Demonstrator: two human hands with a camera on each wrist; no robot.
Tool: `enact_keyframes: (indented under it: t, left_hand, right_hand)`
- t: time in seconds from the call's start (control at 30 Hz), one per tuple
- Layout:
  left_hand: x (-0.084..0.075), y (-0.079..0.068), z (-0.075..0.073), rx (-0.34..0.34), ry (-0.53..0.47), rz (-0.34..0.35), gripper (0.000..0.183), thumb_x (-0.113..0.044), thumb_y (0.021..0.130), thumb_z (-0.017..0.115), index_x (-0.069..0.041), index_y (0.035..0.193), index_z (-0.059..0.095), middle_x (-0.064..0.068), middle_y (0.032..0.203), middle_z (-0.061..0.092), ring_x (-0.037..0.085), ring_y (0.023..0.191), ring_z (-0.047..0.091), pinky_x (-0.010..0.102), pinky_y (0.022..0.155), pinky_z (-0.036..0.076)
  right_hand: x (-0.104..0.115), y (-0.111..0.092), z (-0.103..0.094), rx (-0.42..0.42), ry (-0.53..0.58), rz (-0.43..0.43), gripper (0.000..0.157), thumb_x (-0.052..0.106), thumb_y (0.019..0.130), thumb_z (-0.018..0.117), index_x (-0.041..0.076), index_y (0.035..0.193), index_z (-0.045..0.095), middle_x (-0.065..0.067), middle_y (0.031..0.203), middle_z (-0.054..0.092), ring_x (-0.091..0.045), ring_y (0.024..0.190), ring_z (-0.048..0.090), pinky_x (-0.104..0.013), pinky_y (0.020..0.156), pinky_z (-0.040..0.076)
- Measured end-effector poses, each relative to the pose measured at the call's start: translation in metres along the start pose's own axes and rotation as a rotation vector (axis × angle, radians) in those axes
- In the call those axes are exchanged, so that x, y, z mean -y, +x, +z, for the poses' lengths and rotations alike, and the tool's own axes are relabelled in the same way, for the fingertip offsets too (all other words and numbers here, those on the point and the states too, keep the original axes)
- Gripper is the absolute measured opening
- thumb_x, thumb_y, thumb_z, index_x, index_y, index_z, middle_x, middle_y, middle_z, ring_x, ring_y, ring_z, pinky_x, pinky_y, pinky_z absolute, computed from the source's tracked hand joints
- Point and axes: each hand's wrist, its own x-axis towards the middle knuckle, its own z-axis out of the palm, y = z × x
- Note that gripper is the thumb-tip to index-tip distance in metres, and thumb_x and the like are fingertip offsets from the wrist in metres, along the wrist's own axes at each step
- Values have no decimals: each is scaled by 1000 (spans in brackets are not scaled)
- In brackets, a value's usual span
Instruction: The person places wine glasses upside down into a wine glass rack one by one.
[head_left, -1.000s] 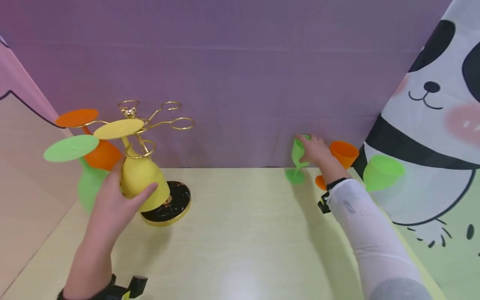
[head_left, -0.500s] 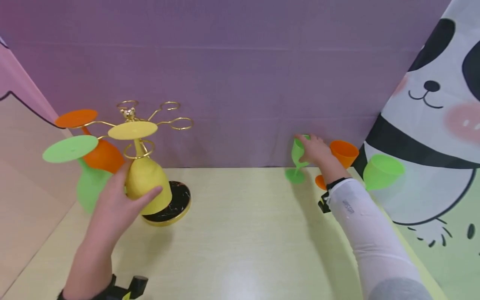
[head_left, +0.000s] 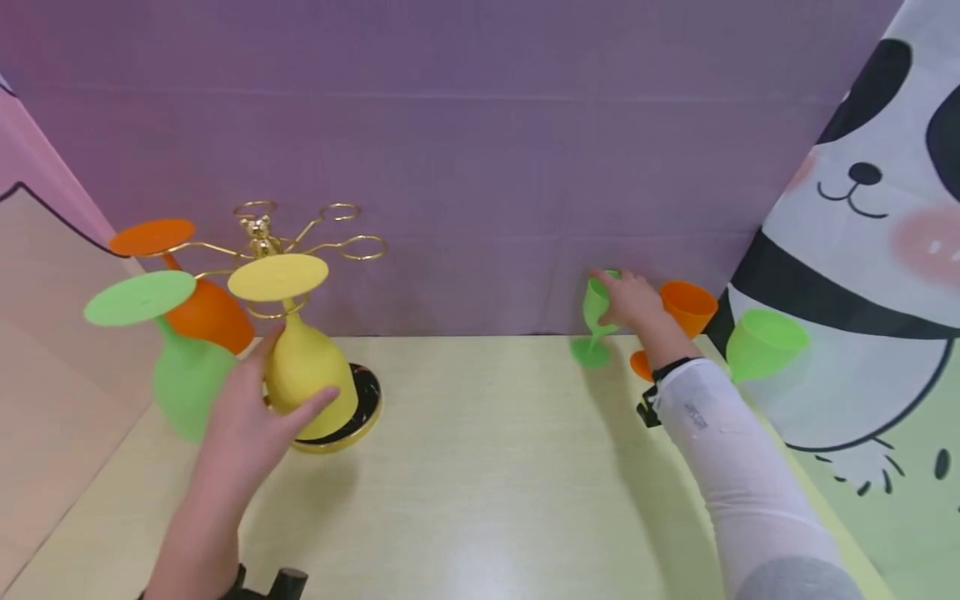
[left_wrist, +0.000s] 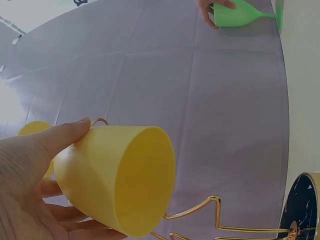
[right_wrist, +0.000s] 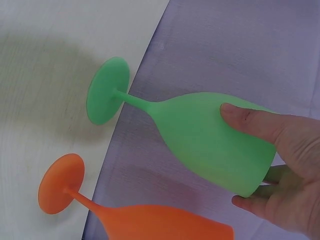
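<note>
My left hand [head_left: 251, 408] grips the bowl of an upside-down yellow goblet [head_left: 311, 383], thumb on one side and fingers on the other. Its foot lies just above a front ring of the gold rack [head_left: 262, 237], with the stem at that ring; whether the foot bears on it is hidden. Left of this hand, an orange goblet [head_left: 213, 317] and a green goblet [head_left: 187, 383] hang upside down from the rack's rings. Far right, my right hand [head_left: 633, 300] holds another green goblet [right_wrist: 210, 140] around its bowl, upright, its foot close to the table by the back wall.
Beside the right arm stand an upright orange goblet [head_left: 687, 308] and an upright green goblet [head_left: 765, 343]. The rack's round black base [head_left: 367, 396] sits on the pale table [head_left: 465, 450]. A purple cloth wall [head_left: 480, 208] borders the back; a panda-printed panel [head_left: 862, 250] flanks the right.
My left hand has carried the yellow goblet rightward and lower, bringing its foot from left of the front ring to over it. The right hand and its green goblet have stayed still.
</note>
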Motion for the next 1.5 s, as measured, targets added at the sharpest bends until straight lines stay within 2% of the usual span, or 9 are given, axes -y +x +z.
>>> enact_keyframes:
  t: [0.4, 0.67, 1.03, 1.3, 1.5]
  left_hand:
    - [1, -12, 11, -81, -115, -60, 93, -40, 76, 72, -10, 145, 18, 21, 142, 33, 38, 120, 36, 62, 87, 42]
    - [2, -16, 17, -81, -146, -92, 93, -40, 75, 73, -13, 145, 18, 19, 142, 32, 37, 122, 34, 62, 88, 41]
    - [4, -18, 22, -74, -139, -84, 91, -41, 76, 72, -14, 145, 19, 19, 141, 34, 37, 118, 37, 63, 85, 42]
    - [6, -16, 25, -84, -136, -49, 89, -38, 76, 72, -11, 144, 22, 21, 137, 38, 36, 112, 41, 61, 84, 44]
    - [8, -17, 27, -81, -116, -52, 90, -39, 76, 72, -11, 145, 20, 23, 138, 36, 37, 114, 40, 61, 85, 44]
  right_hand:
    - [-4, 0, 1, -4, -12, -6, 86, 18, 73, 74, 17, 143, 24, -33, 140, 20, -52, 118, 28, -61, 90, 38]
    - [-4, 0, 2, -16, -6, -13, 84, 18, 73, 74, 17, 142, 26, -31, 141, 21, -52, 118, 29, -60, 90, 38]
    - [-3, -2, 1, -21, -7, -10, 84, 16, 73, 74, 17, 142, 26, -31, 141, 21, -51, 117, 30, -60, 89, 39]
    - [-2, -2, 1, -31, -16, -18, 84, 18, 73, 74, 17, 142, 27, -31, 141, 22, -51, 117, 31, -59, 89, 39]
    - [-2, -3, 1, -31, -17, -19, 84, 18, 72, 75, 17, 141, 27, -32, 140, 23, -51, 117, 31, -59, 89, 40]
